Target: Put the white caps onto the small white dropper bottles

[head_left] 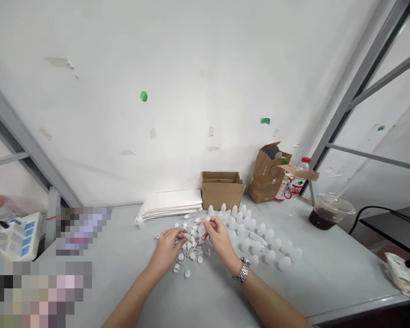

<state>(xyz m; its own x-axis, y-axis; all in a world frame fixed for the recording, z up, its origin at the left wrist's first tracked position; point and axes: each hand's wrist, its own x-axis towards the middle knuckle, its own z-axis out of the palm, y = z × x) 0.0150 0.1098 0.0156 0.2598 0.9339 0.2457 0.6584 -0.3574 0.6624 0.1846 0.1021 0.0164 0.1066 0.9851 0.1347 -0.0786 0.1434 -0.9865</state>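
Observation:
A loose heap of small white plastic caps and nozzles (pixel 191 241) lies on the grey table top (pixel 328 269), between my hands. My left hand (pixel 166 249) is at the heap's left side, its fingertips pinching a small white piece. My right hand (pixel 217 237), with a metal wristwatch (pixel 242 271) on its wrist, is at the right side, its fingers closed on a small pale piece. Translucent white plastic dropper bottles (pixel 256 237) stand or lie in loose rows just right of my right hand. The pieces in my fingers are partly hidden.
A cardboard box (pixel 222 190) and a stack of white sheets (pixel 171 203) stand at the wall. Further right are a brown paper bag (pixel 268 175), a plastic bottle (pixel 302 175) and a lidded cup of dark drink (pixel 330 212). A white device (pixel 17 237) sits far left.

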